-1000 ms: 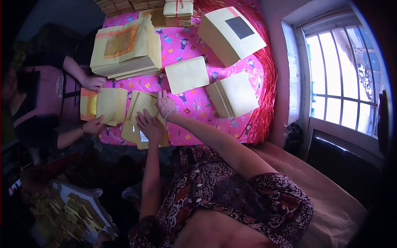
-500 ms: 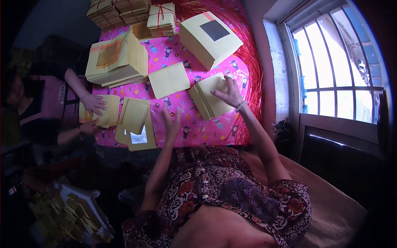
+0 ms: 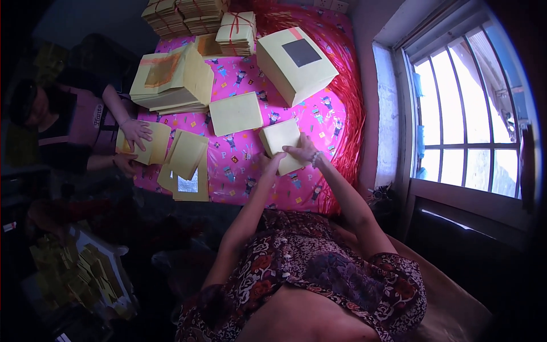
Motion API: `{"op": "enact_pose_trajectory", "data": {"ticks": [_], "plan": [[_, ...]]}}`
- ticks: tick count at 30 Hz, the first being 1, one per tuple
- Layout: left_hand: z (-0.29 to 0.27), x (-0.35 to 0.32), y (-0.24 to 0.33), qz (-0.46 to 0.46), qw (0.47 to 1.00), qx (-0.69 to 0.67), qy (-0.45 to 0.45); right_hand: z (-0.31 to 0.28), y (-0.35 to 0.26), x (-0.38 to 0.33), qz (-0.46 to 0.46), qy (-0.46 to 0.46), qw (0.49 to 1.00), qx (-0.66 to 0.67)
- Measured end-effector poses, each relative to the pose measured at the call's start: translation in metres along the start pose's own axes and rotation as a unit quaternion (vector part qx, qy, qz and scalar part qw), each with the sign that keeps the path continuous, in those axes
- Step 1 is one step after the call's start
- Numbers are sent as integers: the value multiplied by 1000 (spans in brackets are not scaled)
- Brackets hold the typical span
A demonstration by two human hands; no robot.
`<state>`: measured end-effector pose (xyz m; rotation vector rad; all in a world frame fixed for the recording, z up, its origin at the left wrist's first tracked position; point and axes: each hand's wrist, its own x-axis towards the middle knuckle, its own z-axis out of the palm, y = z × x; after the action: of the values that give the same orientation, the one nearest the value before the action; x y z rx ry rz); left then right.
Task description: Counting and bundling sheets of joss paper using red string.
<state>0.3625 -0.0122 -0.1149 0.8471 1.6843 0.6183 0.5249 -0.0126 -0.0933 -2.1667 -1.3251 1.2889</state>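
Item: small stack of yellow paper sheets (image 3: 282,145), on the pink patterned table (image 3: 319,114) near its right side.

I see my right hand (image 3: 302,153) lying on the stack, fingers closed over its near edge; my left hand (image 3: 272,165) touches its lower left corner, fingers narrow. Just left lies a flat yellow stack (image 3: 235,113); another person's hands (image 3: 135,132) press sheets at the table's left edge.

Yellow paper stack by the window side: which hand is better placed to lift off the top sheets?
Probably the right hand: it lies on top of the yellow paper stack, while the left hand only touches its near edge.
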Motion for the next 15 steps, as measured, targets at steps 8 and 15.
{"op": "enact_pose_trajectory", "data": {"ticks": [8,15], "plan": [[-33,-23,-25,40,982,-163,-83,24,-27,-18,-33,-27,998,-47],[-35,-7,-53,8,986,-159,-43,-44,-115,31,-203,58,972,-104]]}}
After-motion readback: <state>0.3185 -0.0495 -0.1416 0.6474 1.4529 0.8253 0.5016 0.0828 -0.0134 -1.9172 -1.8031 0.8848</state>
